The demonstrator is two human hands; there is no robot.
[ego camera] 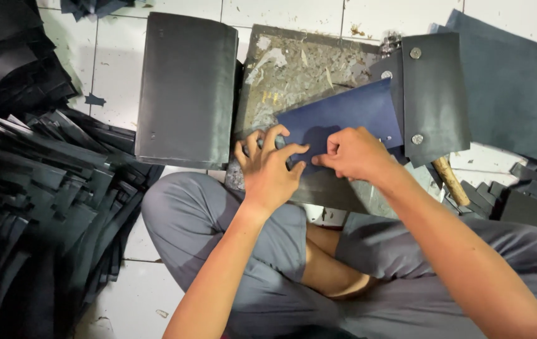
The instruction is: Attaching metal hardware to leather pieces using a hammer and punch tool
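To my left, a big heap of cut black leather-like strips point(42, 207) sprawls over the white tiled floor point(118, 56). A stack of grey rectangular sheets point(187, 88) lies ahead. Right of me a wooden handle point(450, 181), perhaps a hammer's, pokes out beside smaller black offcuts point(532, 201).

The person wears grey shorts point(231, 251); both forearms are bare, without sleeves, watch or rings.
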